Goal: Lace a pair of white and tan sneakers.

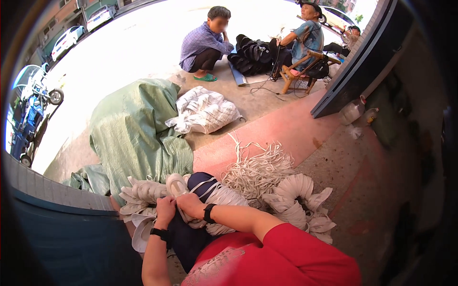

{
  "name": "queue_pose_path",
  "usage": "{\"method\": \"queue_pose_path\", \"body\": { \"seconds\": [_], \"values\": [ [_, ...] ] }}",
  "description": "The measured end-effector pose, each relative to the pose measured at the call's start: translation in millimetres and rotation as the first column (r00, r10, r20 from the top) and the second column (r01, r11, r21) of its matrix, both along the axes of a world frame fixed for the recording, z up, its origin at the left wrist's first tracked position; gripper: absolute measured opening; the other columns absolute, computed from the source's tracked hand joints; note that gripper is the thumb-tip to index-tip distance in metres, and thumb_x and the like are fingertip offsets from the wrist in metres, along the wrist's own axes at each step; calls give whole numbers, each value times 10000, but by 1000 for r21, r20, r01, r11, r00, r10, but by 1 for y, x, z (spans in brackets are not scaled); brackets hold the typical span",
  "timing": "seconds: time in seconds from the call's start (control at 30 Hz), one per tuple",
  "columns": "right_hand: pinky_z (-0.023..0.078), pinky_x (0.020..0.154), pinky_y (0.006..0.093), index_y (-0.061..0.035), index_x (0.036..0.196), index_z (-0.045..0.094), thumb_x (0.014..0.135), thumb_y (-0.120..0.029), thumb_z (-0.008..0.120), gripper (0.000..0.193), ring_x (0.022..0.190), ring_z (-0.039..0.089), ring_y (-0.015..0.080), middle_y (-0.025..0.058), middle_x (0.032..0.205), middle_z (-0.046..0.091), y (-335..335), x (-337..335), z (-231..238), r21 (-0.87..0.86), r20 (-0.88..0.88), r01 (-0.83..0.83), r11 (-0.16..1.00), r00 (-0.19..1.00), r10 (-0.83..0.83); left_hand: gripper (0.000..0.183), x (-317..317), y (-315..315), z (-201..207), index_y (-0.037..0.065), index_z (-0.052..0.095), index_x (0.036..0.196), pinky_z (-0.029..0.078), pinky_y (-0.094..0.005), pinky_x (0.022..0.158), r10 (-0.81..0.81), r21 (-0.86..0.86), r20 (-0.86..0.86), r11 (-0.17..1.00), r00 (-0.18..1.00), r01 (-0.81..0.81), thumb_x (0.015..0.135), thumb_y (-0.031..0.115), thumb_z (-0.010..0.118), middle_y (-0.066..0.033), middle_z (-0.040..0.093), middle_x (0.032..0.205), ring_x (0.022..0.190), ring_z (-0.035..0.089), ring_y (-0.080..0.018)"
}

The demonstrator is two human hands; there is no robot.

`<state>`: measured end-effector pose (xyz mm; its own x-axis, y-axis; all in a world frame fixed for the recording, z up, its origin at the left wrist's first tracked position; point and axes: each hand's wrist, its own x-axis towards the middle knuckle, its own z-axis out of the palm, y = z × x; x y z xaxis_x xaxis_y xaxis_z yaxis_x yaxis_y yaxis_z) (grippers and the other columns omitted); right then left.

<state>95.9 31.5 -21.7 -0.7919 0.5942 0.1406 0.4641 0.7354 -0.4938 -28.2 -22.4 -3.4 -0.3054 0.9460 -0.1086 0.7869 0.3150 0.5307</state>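
Note:
A white shoe upper (177,184) lies over my lap, its rounded opening facing up. Against its near side is my right hand (190,205), fingers curled closed on it. My left hand (165,208) meets it from the left, fingertips pinched together; what they hold is too small to make out. More white shoe uppers (145,191) lie stacked just beyond my left hand. Another row of uppers (224,202) lies beside my right forearm, next to my dark-clothed knee (202,185). Black bands circle both wrists.
A tangled heap of white laces (260,168) and curved stacks of uppers (292,200) lie right. Ahead stand a big green sack (136,126) and a white bag (205,110). Beyond, one person (205,45) squats; another (307,38) sits by black goods. A door (355,62) stands right.

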Motion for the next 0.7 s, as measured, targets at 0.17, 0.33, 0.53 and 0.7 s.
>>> {"method": "queue_pose_path", "body": {
  "seconds": [0.17, 0.33, 0.53, 0.7],
  "values": [
    [489, 536, 364, -22, 747, 574, 728, -90, 500, 103, 652, 612, 281, 123, 680, 588, 1, -4, -4, 114, 79, -81, 990, 994, 72, 121, -8, 1, -17, 63, 645, 779, 436, -420, 700, 9, 39, 10, 999, 1000, -10, 726, 161, 598, -178, 589, 739, 775, 529, -349],
    [487, 523, 348, -20, 751, 564, 728, -92, 499, 100, 652, 615, 262, 112, 682, 584, -2, 3, -1, 202, 50, -117, 972, 993, 109, 138, -14, 2, -20, 58, 651, 790, 432, -413, 736, 13, 5, 112, 1000, 994, -14, 736, 174, 598, -179, 603, 749, 790, 536, -354],
    [488, 508, 343, -7, 666, 571, 710, -128, 518, 139, 618, 613, 268, 123, 633, 572, 0, 26, 20, 32, 182, -350, 936, 923, 338, 157, -13, 11, -8, -22, 610, 813, 458, -330, 579, -15, 67, 183, 998, 983, 3, 748, 119, 582, -146, 612, 670, 603, 592, -225],
    [278, 324, 254, -107, 549, 431, 804, -185, 457, 268, 364, 335, 120, -22, 466, 352, 31, 70, 84, -994, 20, 28, 102, 996, -82, 157, -24, 6, -11, -16, 547, 890, 400, -215, 525, 183, -105, 677, 983, 713, -153, 747, 36, 508, -32, 536, 672, 574, 500, -99]
  ]
}}
